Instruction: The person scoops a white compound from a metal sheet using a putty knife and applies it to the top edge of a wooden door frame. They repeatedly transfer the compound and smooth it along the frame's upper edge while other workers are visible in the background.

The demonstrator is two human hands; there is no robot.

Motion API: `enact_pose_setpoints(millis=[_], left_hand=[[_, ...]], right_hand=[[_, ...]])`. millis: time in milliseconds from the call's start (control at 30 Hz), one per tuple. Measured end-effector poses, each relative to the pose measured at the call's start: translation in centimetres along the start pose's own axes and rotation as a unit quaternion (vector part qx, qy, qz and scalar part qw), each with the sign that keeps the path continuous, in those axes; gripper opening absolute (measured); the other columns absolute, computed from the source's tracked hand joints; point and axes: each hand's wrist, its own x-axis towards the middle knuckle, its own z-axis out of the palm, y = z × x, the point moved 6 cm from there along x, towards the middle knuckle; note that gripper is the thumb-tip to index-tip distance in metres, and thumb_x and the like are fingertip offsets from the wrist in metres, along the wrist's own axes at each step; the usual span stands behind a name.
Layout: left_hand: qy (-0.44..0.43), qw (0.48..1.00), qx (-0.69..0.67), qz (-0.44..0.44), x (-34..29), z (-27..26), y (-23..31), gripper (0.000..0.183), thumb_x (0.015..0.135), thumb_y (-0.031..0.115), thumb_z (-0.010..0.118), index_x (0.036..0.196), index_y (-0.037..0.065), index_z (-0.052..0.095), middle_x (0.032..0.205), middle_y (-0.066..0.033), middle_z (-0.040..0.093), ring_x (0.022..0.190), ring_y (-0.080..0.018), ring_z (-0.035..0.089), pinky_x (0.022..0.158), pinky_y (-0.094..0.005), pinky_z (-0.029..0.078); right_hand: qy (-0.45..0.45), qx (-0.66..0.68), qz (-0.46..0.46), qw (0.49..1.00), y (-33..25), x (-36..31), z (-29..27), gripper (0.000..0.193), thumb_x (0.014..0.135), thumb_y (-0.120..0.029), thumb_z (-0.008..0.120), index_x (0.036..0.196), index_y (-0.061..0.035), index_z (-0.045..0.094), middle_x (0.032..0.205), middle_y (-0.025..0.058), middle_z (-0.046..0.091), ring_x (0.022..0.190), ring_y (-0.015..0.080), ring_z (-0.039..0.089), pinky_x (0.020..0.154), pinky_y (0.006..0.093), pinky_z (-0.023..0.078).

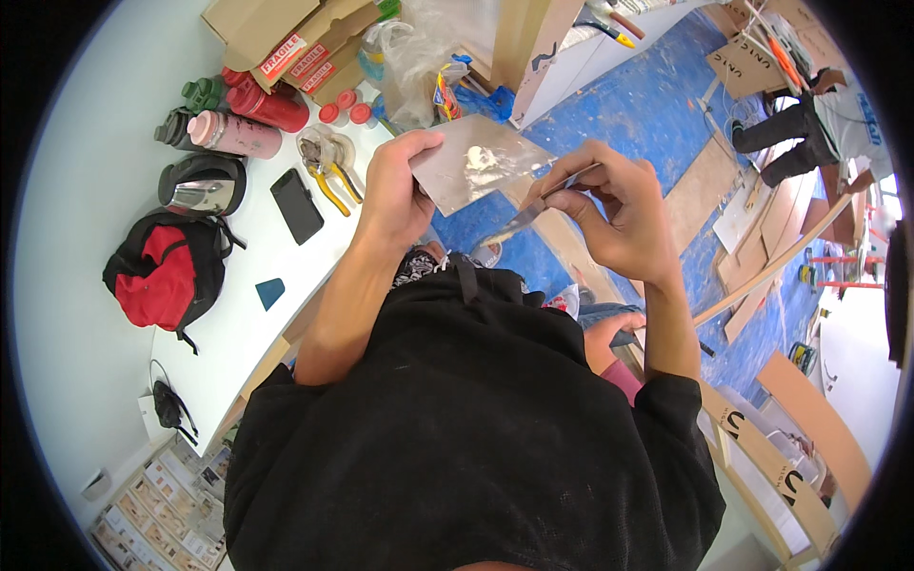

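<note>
My left hand (395, 195) grips a thin, grey, flat plate (446, 183) by its left edge, thumb on top. A dab of cream-white putty (481, 157) sits on the plate, with smears around it. In my right hand (619, 219), pinched between thumb and fingers, is a narrow putty knife (519, 221). Its blade points down and left, just off the plate's lower right side, with some pale residue near the tip. The fingers partly hide the knife's upper end.
A white table (319, 257) at left holds a phone (297, 206), yellow-handled pliers (330, 186), bottles, a cap (202, 185) and a red-black backpack (162, 276). Cardboard boxes (286, 43) stand behind. Boards (762, 247) lie on the blue-covered floor (609, 124); another person's arm (605, 341) shows close by.
</note>
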Motion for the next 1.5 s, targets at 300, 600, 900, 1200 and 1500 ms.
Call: enact_pose_setpoints(millis=[300,600,900,1200,1500], left_hand=[[-0.018,1.0,-0.005,0.003,-0.8,0.3,0.4,0.021,0.085,0.013,0.053,0.095,-0.004,0.059,0.09,-0.0109,0.063,0.079,-0.0183,0.063,0.071,-0.0299,0.051],[-0.02,0.998,0.026,0.049,-2.3,1.5,3.0,0.02,0.084,0.011,0.055,0.094,-0.005,0.058,0.086,-0.0111,0.063,0.075,-0.0179,0.064,0.067,-0.0303,0.052],[-0.058,0.992,0.083,0.077,-3.4,3.0,3.2,0.023,0.084,0.011,0.056,0.097,-0.007,0.058,0.087,-0.013,0.064,0.073,-0.0181,0.065,0.064,-0.028,0.052],[-0.036,0.995,0.053,0.071,-2.9,1.8,3.0,0.021,0.084,0.009,0.055,0.096,-0.007,0.058,0.086,-0.0128,0.064,0.072,-0.0172,0.066,0.062,-0.0273,0.053],[-0.048,0.996,0.031,0.064,-3.2,1.5,3.8,0.021,0.084,0.009,0.055,0.097,-0.006,0.058,0.086,-0.0118,0.065,0.072,-0.0174,0.065,0.063,-0.0279,0.053]], right_hand=[[0.05,-0.108,-0.218,0.969,-2.2,-2.0,-0.1,0.015,0.085,0.0,0.055,0.096,0.0051,0.064,0.095,0.0185,0.068,0.09,0.0285,0.068,0.079,0.0353,0.054],[0.1,-0.044,-0.266,0.958,-1.8,-4.6,0.3,0.019,0.076,0.005,0.059,0.095,0.0046,0.065,0.095,0.0163,0.069,0.089,0.0316,0.068,0.08,0.0373,0.055],[0.059,-0.096,-0.181,0.977,-1.6,-1.7,-0.1,0.035,0.065,0.019,0.05,0.089,0.0001,0.067,0.089,0.0114,0.071,0.08,0.0234,0.07,0.07,0.0279,0.055],[-0.016,0.019,-0.025,0.999,-1.1,-0.8,0.1,0.023,0.072,0.016,0.056,0.089,0.0019,0.065,0.085,0.0111,0.07,0.078,0.0236,0.07,0.068,0.026,0.054],[0.045,-0.115,-0.339,0.933,-3.4,-1.9,2.1,0.02,0.075,-0.003,0.069,0.092,0.005,0.063,0.091,0.0177,0.069,0.086,0.0315,0.069,0.076,0.0373,0.056]])
